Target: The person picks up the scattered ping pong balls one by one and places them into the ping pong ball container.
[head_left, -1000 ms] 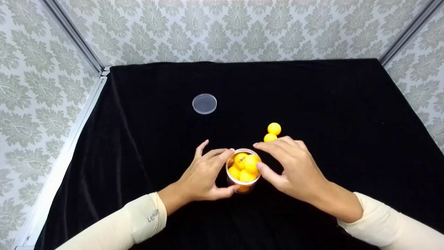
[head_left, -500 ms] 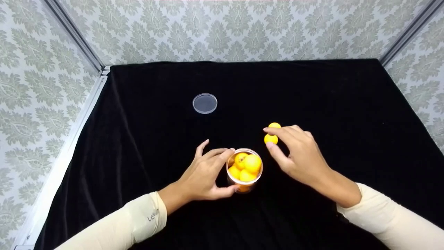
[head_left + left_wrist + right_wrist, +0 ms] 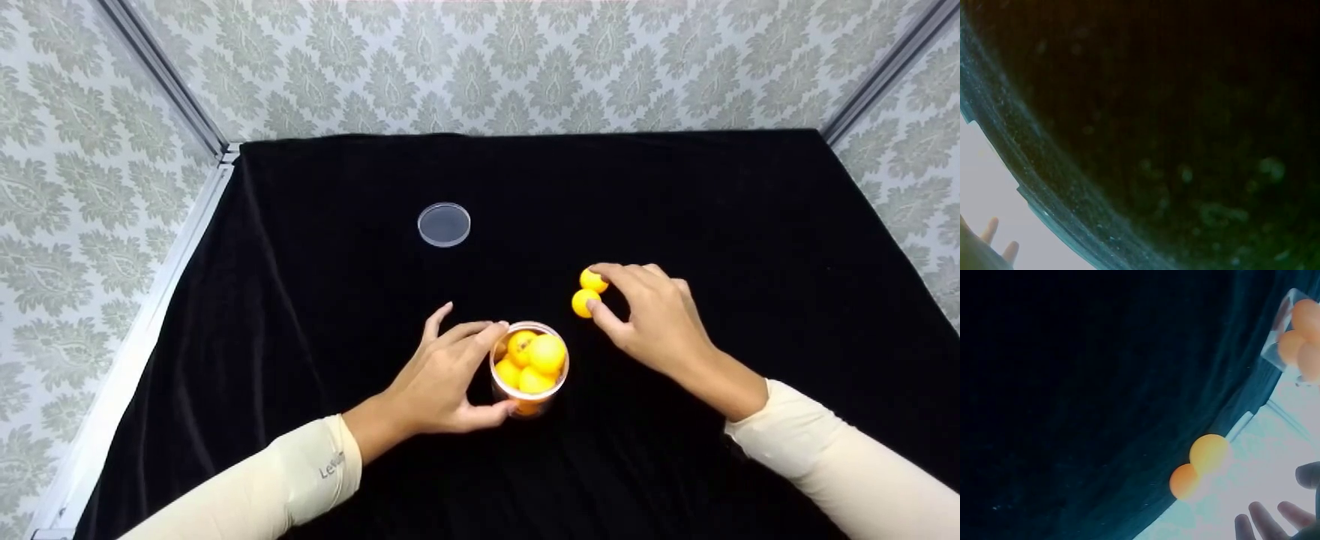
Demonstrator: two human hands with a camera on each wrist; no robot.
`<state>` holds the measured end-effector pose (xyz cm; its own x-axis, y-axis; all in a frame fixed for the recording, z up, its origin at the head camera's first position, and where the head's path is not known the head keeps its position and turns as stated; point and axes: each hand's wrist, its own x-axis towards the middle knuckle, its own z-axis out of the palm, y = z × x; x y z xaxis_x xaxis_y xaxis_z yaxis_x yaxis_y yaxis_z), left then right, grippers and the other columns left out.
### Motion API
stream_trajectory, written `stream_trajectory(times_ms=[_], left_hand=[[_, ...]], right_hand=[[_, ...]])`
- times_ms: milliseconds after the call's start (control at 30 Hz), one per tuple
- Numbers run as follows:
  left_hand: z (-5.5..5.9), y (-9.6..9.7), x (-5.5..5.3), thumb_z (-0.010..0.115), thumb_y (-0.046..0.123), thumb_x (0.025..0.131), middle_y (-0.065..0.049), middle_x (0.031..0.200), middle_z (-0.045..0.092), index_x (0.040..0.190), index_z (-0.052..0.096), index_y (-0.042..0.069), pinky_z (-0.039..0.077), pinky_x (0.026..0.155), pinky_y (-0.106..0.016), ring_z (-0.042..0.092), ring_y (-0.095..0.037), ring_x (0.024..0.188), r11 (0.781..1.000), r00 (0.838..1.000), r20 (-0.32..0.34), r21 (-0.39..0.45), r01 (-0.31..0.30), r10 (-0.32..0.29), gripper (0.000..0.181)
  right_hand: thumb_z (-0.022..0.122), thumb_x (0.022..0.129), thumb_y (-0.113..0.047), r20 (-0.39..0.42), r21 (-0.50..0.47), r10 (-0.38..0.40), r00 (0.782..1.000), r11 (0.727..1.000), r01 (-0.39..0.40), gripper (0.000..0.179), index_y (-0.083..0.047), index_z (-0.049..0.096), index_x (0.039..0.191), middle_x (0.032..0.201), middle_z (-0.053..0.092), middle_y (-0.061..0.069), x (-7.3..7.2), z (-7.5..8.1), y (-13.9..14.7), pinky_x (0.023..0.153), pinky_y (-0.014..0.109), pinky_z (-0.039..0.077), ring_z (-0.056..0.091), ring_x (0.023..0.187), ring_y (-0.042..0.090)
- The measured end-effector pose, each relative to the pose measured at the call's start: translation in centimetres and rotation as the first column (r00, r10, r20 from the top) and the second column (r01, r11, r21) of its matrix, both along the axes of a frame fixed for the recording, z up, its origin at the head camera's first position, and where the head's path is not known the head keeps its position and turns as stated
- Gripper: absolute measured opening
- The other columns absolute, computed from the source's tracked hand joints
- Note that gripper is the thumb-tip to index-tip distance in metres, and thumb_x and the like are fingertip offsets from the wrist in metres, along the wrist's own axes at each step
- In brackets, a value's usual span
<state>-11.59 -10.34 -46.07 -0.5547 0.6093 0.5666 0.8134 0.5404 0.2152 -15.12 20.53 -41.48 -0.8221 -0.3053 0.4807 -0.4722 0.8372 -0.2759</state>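
A clear jar (image 3: 526,395) filled with several orange-yellow plastic balls (image 3: 535,379) stands on the black cloth, its mouth uncovered. My left hand (image 3: 442,379) holds it from the left, thumb at the near side and fingers along the rim. Two loose balls lie touching, the far ball (image 3: 592,280) and the near ball (image 3: 585,303). Over them is my right hand (image 3: 656,315), index finger overlapping the far one and thumb tip overlapping the near one. In the right wrist view, the fingers (image 3: 1264,520) are spread, with a gap to both balls.
Behind the jar, to the left, a round transparent lid (image 3: 444,225) lies flat. Black cloth (image 3: 712,202) covers the table. Patterned walls (image 3: 472,67) rise at the back and sides, with a pale frame rail (image 3: 161,285) along the left edge.
My right hand has moved from the jar's rim rightward and away to the two loose balls. The left hand and jar have stayed in place.
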Motion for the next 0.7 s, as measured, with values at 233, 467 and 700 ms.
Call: stream_trajectory(times_ms=[233, 467, 700], left_hand=[[0.0, 0.0, 0.0, 0.073, 0.063, 0.079, -0.003, 0.126, 0.071, 0.144, 0.049, 0.012, 0.032, 0.11, -0.071, 0.064, -0.022, 0.122, 1.0, 1.0, 0.01, -0.002, 0.0, 0.0, 0.086], [0.0, 0.0, 0.1, 0.073, 0.063, 0.079, -0.003, 0.127, 0.07, 0.143, 0.049, 0.012, 0.032, 0.109, -0.072, 0.064, -0.022, 0.121, 1.0, 1.0, 0.011, 0.0, 0.001, -0.001, 0.086], [0.1, 0.0, 0.1, 0.073, 0.064, 0.079, -0.002, 0.126, 0.071, 0.144, 0.049, 0.012, 0.032, 0.11, -0.071, 0.065, -0.022, 0.121, 1.0, 1.0, 0.007, 0.0, -0.003, 0.003, 0.087]], right_hand=[[0.076, 0.085, -0.036, 0.02, 0.042, -0.017, 1.0, 0.999, 0.016, 0.038, -0.023, 0.071, 0.121, 0.106, 0.076, -0.001, -0.5, -0.7, 0.1, 0.069, 0.049, 0.05, 0.067, 0.089, 0.025], [0.075, 0.086, -0.036, 0.04, 0.083, -0.017, 0.999, 0.996, 0.014, 0.04, -0.022, 0.07, 0.123, 0.104, 0.077, 0.001, -0.8, -1.4, 0.2, 0.067, 0.049, 0.051, 0.067, 0.086, 0.025], [0.077, 0.084, -0.036, 0.023, 0.114, -0.014, 1.0, 0.993, 0.011, 0.039, -0.02, 0.07, 0.119, 0.098, 0.077, 0.003, -1.1, -2.0, 0.2, 0.061, 0.047, 0.051, 0.066, 0.08, 0.027]])
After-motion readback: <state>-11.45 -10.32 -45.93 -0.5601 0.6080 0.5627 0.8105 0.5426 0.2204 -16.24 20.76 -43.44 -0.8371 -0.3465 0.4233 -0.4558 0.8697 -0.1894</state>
